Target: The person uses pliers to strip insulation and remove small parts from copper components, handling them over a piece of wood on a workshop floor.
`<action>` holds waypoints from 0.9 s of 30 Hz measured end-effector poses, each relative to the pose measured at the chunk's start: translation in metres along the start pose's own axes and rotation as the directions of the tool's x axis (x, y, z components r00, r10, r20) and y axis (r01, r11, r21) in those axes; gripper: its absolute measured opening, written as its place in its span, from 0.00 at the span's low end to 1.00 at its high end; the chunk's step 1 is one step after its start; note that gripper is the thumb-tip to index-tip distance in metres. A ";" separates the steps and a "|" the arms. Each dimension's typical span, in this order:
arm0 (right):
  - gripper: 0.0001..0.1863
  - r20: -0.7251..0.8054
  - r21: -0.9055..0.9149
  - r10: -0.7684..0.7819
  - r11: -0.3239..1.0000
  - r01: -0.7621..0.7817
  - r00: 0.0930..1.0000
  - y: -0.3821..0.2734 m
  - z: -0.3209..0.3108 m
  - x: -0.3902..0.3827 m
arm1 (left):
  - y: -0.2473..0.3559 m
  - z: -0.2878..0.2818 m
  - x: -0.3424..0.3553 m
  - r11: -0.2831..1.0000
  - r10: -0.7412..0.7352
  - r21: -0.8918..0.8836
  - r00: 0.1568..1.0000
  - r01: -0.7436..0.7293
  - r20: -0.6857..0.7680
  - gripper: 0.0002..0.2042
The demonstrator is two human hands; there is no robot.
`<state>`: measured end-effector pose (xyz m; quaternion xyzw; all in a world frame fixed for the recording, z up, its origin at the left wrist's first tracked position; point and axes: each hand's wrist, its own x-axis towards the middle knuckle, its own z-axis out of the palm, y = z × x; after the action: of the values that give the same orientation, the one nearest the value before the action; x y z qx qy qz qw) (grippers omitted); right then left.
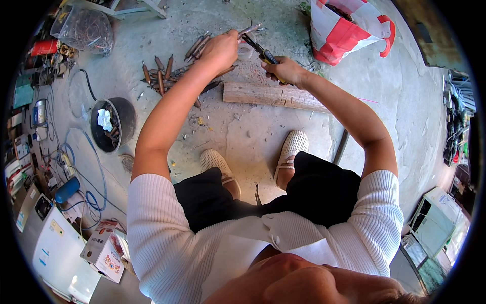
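My left hand (223, 50) is closed around a slender metal piece (249, 29) above a scattered pile of copper-coloured tubes (161, 77) on the concrete floor. My right hand (283, 71) grips black-and-yellow pliers (259, 50), their jaws pointing up and left, close to the piece in my left hand; whether they touch it I cannot tell. Below both hands lies a wooden plank (268, 95), with small debris around it.
A red-and-white bag (344, 38) stands at upper right. A black bucket (121, 131) with scrap sits left, among hoses (101, 187). A clear plastic tub (86, 30) is at upper left; appliances and boxes (101, 248) line both edges.
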<state>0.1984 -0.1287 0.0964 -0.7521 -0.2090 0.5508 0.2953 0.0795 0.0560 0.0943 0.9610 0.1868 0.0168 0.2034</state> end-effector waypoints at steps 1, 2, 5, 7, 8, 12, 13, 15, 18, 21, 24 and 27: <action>0.22 -0.015 -0.039 -0.004 0.999 0.004 1.000 0.004 -0.001 0.004 | 0.000 0.002 0.000 1.000 0.011 0.001 1.000 -0.011 -0.023 0.10; 0.22 -0.031 -0.078 -0.009 0.997 0.007 0.999 0.007 -0.002 0.007 | 0.000 0.003 0.000 1.000 0.009 -0.004 1.000 -0.009 -0.027 0.10; 0.22 -0.083 -0.148 -0.051 0.988 0.038 0.995 0.010 0.002 0.009 | 0.001 0.005 -0.002 1.000 -0.011 -0.020 1.000 0.011 -0.025 0.10; 0.23 -0.112 -0.227 -0.097 0.971 0.070 0.989 0.015 0.001 0.014 | 0.005 0.003 -0.002 0.999 -0.036 -0.033 0.999 0.036 -0.013 0.10; 0.23 -0.125 -0.266 -0.121 0.960 0.085 0.985 0.018 0.000 0.016 | 0.005 0.003 -0.001 0.999 -0.038 -0.031 0.999 0.038 -0.007 0.10; 0.21 -0.114 -0.217 -0.131 0.971 0.104 0.985 0.018 -0.004 0.016 | 0.001 0.004 -0.004 0.988 -0.073 -0.138 0.997 0.072 0.000 0.14; 0.20 -0.096 -0.145 -0.115 0.984 0.100 0.989 0.016 -0.004 0.012 | -0.004 0.004 -0.006 0.978 -0.089 -0.192 0.996 0.087 -0.002 0.16; 0.18 -0.096 -0.017 -0.085 0.996 0.084 0.992 0.016 -0.007 0.006 | -0.021 0.001 -0.014 0.943 -0.160 -0.297 0.987 0.152 -0.002 0.23; 0.15 -0.115 0.146 -0.038 0.988 0.055 0.993 0.015 -0.013 -0.004 | -0.020 -0.001 -0.026 0.503 -0.210 -0.741 0.894 0.445 0.395 0.32; 0.16 -0.059 0.136 -0.007 0.991 0.015 0.998 0.015 -0.011 0.001 | 0.014 0.010 -0.035 0.133 -0.060 -0.802 0.812 0.583 0.580 0.36; 0.16 -0.027 0.034 -0.025 0.999 0.026 0.999 0.000 0.007 -0.001 | 0.036 0.040 -0.026 -0.085 -0.042 -0.783 0.783 0.616 0.621 0.33; 0.17 -0.028 0.000 -0.085 0.996 0.085 0.996 -0.004 0.023 0.001 | 0.041 0.056 -0.013 -0.158 -0.068 -0.761 0.762 0.629 0.644 0.30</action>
<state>0.1771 -0.1202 0.0931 -0.7500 -0.2363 0.5272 0.3220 0.0882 -0.0055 0.0596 0.4006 0.3344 -0.1059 0.8465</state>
